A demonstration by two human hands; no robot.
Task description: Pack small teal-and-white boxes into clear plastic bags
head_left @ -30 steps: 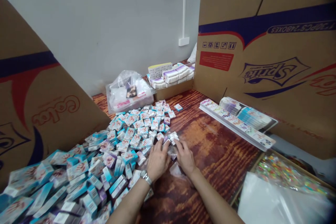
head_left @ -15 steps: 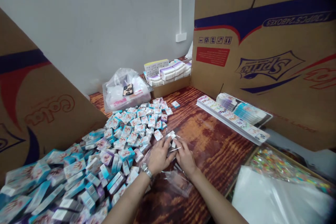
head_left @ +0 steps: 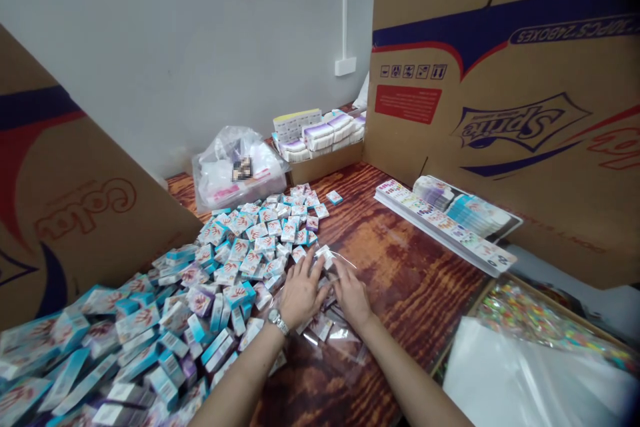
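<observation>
Meanwhile left hand (head_left: 300, 290) and right hand (head_left: 353, 297) rest unclenched fingers flat on a clear bag (head_left: 340, 341), with an upside-down-printed Sprite carton (head_left: 520, 127) at two o'clock and a Cola carton (head_left: 85, 210) at nine.

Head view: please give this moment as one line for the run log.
left hand: on clear bag | right hand: on same bag, beside left hand | clear bag: on table | small boxes: heap left of hands

The table (head_left: 400, 280) is carrying a heap of boxes (head_left: 200, 293). A bag (head_left: 235, 167) and a card stack (head_left: 445, 223) are lying farther back.
</observation>
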